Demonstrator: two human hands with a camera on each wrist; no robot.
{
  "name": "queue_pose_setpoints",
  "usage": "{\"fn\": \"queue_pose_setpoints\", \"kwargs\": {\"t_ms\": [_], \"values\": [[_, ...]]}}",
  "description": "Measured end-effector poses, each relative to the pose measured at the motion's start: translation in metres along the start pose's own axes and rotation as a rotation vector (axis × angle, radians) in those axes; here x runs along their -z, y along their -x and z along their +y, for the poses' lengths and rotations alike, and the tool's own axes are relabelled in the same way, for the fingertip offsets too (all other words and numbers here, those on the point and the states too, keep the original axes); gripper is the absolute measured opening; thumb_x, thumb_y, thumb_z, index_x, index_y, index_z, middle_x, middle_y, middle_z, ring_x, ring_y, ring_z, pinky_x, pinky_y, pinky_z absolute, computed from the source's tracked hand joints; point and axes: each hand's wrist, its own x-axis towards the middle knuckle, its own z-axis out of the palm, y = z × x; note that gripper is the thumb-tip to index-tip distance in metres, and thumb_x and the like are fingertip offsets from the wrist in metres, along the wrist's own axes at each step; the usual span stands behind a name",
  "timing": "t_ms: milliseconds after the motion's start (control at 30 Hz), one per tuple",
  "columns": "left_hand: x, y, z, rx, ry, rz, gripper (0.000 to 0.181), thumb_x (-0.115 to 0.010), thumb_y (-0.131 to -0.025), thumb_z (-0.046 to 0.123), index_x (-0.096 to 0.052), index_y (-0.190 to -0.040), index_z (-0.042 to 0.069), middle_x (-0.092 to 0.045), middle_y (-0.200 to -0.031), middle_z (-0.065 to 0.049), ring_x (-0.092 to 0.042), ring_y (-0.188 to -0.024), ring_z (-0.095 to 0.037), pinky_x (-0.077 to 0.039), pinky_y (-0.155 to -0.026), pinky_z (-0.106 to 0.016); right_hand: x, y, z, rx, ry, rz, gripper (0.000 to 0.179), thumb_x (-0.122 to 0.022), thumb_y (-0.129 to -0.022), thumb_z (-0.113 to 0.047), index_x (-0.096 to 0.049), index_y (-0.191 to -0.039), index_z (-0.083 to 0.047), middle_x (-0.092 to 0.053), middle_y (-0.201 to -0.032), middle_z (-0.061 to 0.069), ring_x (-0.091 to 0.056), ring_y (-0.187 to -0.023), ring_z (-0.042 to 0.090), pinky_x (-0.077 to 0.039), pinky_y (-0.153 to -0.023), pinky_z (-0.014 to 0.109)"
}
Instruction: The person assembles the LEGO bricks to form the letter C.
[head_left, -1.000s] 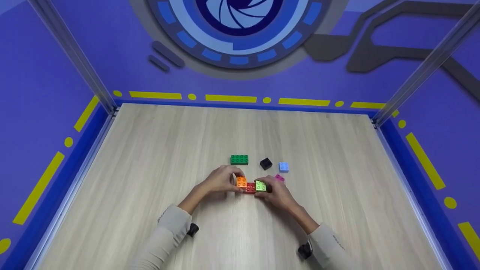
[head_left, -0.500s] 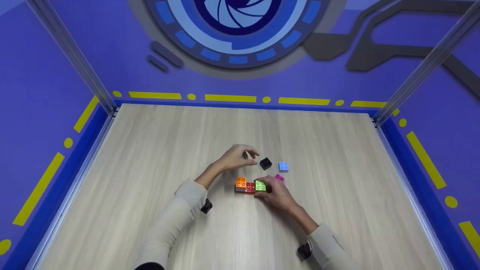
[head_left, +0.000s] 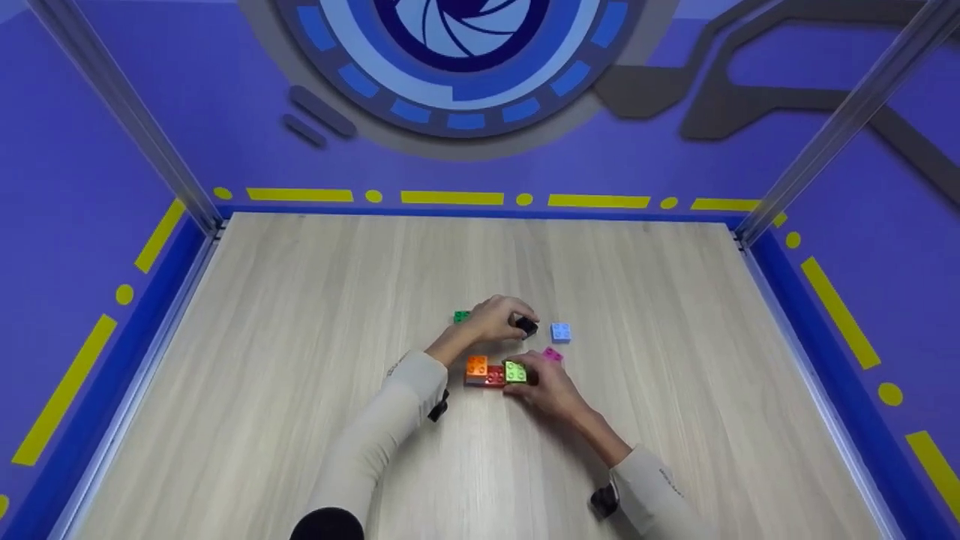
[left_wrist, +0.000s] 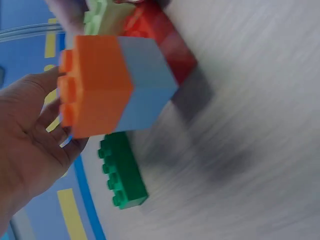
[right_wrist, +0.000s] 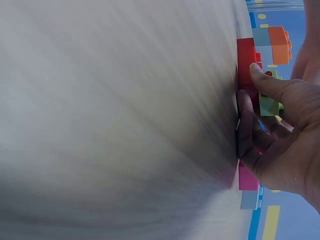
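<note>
My left hand [head_left: 501,318] pinches a black brick [head_left: 527,326] between thumb and fingers; in the left wrist view the orange brick hides that grip. Nearer me, my right hand [head_left: 553,384] holds the right end of a small build, thumb and fingers on either side of a light green brick [head_left: 515,371]. That brick sits on a red brick [head_left: 494,376], with a red dot on its side in the right wrist view [right_wrist: 268,73]. At the build's left end an orange brick [head_left: 477,366] tops a grey-blue brick [left_wrist: 150,82].
A green brick [head_left: 461,316] lies behind my left wrist, partly covered in the head view. Right of the black brick is a light blue brick [head_left: 560,332]. A pink brick [head_left: 552,354] lies just behind my right hand. Blue panels [head_left: 480,169] border the wooden table [head_left: 300,337].
My left hand has let go of the build's orange end, moved back and right past the green brick, and taken hold of the black brick. My right hand has stayed on the build.
</note>
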Motion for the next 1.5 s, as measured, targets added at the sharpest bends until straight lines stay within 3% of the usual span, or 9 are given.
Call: {"fn": "queue_pose_setpoints", "kwargs": {"t_ms": [167,367,700,833,933,1267,1500], "values": [[-0.005,0.002,-0.003,-0.004,-0.039,-0.001,0.033,-0.073,-0.094,0.009,-0.073,-0.126,0.009,-0.065,-0.139,-0.009,-0.059,-0.132,-0.027,-0.047,-0.111,-0.043,-0.002,-0.001,-0.001,0.028,0.005,0.012,0.036,-0.082,-0.086,-0.016,-0.072,-0.12,-0.008,-0.07,-0.108,0.005,-0.056,-0.094,0.012,-0.048,-0.085,0.025],[-0.005,0.009,-0.008,-0.011,-0.019,-0.008,0.033,-0.075,-0.091,0.007,-0.073,-0.125,0.008,-0.069,-0.129,-0.011,-0.062,-0.123,-0.026,-0.049,-0.108,-0.042,-0.002,0.0,0.0,0.036,0.018,0.019,0.037,-0.082,-0.086,-0.016,-0.072,-0.12,-0.007,-0.071,-0.111,0.006,-0.059,-0.097,0.013,-0.049,-0.086,0.027],[0.0,0.033,-0.024,0.011,0.032,0.002,0.033,-0.076,-0.09,0.004,-0.074,-0.123,0.007,-0.073,-0.122,-0.011,-0.066,-0.112,-0.027,-0.052,-0.1,-0.043,-0.003,0.001,-0.002,-0.028,-0.007,-0.015,0.039,-0.082,-0.085,-0.014,-0.071,-0.122,-0.007,-0.069,-0.108,0.005,-0.053,-0.094,0.012,-0.044,-0.082,0.023],[0.003,0.042,-0.029,0.005,0.022,0.027,0.032,-0.078,-0.087,0.004,-0.075,-0.119,0.007,-0.073,-0.117,-0.013,-0.066,-0.107,-0.028,-0.052,-0.096,-0.045,-0.002,0.0,-0.003,-0.031,-0.01,-0.014,0.039,-0.082,-0.085,-0.014,-0.071,-0.122,-0.007,-0.07,-0.111,0.007,-0.059,-0.1,0.015,-0.049,-0.089,0.031],[0.006,0.048,-0.032,0.003,0.009,0.031,0.032,-0.079,-0.086,0.005,-0.076,-0.118,0.008,-0.073,-0.117,-0.012,-0.066,-0.108,-0.029,-0.052,-0.097,-0.045,-0.001,-0.001,-0.003,-0.032,-0.009,-0.014,0.038,-0.082,-0.086,-0.015,-0.071,-0.122,-0.008,-0.07,-0.113,0.007,-0.061,-0.103,0.016,-0.051,-0.093,0.037],[0.012,0.072,-0.043,-0.012,-0.007,0.056,0.031,-0.076,-0.088,0.003,-0.075,-0.119,0.005,-0.074,-0.12,-0.012,-0.067,-0.112,-0.029,-0.053,-0.099,-0.047,-0.001,0.0,-0.001,-0.043,0.006,-0.011,0.039,-0.08,-0.088,-0.018,-0.07,-0.125,-0.01,-0.07,-0.115,0.005,-0.059,-0.102,0.015,-0.051,-0.092,0.034],[0.014,0.087,-0.051,0.043,0.01,0.081,0.033,-0.079,-0.088,0.007,-0.075,-0.12,0.008,-0.073,-0.123,-0.011,-0.065,-0.118,-0.03,-0.051,-0.102,-0.05,-0.001,0.0,-0.002,-0.072,-0.006,-0.029,0.042,-0.079,-0.089,-0.017,-0.069,-0.129,-0.01,-0.068,-0.116,0.005,-0.057,-0.101,0.015,-0.05,-0.093,0.037]]}}
